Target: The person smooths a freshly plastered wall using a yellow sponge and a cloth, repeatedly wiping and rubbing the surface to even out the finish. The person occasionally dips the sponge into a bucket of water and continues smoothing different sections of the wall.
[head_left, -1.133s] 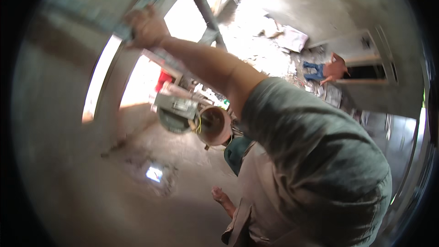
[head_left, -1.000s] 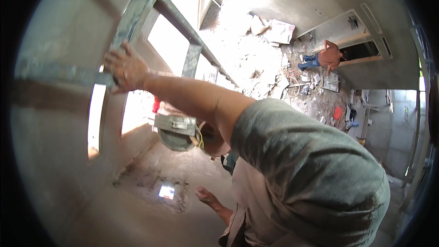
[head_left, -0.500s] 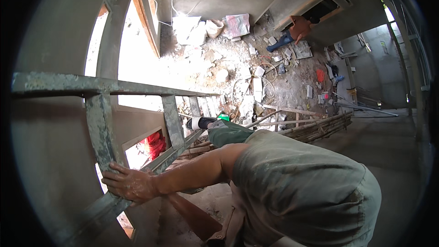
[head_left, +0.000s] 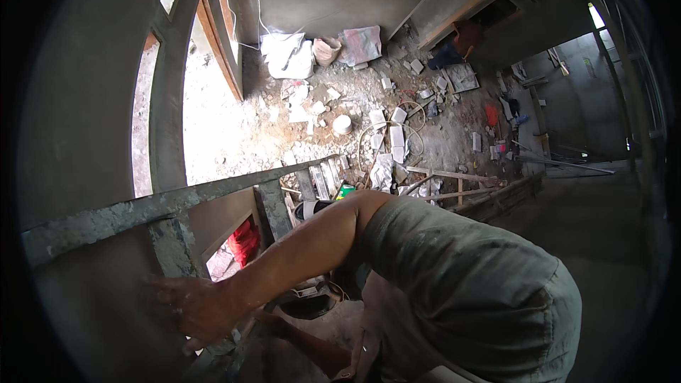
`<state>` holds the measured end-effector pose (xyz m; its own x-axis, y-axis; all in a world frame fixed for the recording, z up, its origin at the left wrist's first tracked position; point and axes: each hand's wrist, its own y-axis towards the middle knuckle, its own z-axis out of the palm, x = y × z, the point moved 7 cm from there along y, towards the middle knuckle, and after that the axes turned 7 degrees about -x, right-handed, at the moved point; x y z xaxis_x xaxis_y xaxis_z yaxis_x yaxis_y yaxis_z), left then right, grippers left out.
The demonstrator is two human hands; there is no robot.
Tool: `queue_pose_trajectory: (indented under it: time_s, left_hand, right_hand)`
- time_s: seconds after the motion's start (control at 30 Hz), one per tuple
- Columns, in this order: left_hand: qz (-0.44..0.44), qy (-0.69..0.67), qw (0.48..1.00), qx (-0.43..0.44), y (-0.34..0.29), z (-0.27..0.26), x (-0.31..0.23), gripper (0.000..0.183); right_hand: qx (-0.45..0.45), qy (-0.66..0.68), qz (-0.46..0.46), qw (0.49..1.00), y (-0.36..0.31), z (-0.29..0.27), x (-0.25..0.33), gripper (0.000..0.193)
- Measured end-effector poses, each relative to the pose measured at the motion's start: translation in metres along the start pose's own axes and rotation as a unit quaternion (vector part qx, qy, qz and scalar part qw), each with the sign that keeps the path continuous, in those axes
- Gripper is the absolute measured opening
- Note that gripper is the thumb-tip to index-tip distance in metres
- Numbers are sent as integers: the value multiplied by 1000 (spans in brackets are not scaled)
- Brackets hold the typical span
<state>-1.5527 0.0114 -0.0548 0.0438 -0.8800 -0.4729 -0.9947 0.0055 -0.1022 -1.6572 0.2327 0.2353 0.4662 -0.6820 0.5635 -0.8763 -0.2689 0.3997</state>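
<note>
My right arm [head_left: 305,241], in a grey-green sleeve, reaches left across a worn, paint-spotted ladder [head_left: 128,218]. My right hand [head_left: 195,305] is blurred, its fingers stretched out and the thumb apart, just past the end of a rung [head_left: 174,247]; whether it touches the ladder I cannot tell. Lower down, my left forearm [head_left: 312,346] slants toward the ladder's near rail, and my left hand [head_left: 264,320] is in shadow there with its fingers hidden. One of my shoes [head_left: 310,209], dark with a white band, shows beside the ladder behind my right arm.
Far below, rubble and pale blocks [head_left: 397,135], a white bucket [head_left: 342,125], a coiled hose [head_left: 362,143] and sacks [head_left: 289,57] litter the floor. A co-worker [head_left: 461,44] bends by the far wall opening. Bundled poles [head_left: 504,195] lie to the right; a bright doorway [head_left: 213,128] stands left.
My right hand has let go of the rung and its fingers are now stretched out. The ladder's far rail appears lower and more slanted. The co-worker has shifted closer to the wall opening.
</note>
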Motion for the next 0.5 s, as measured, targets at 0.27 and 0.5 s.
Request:
queue_pose_trajectory:
  time_s: [0.27,0.5]
  left_hand:
    - [-67,-10,998,-18,-3,-8,5,49]
    - [-127,-88,986,-61,-14,-22,-16,43]
  right_hand:
    - [177,-95,-47,978,18,27,-43,60]
    - [171,-141,-62,973,5,32,-54,41]
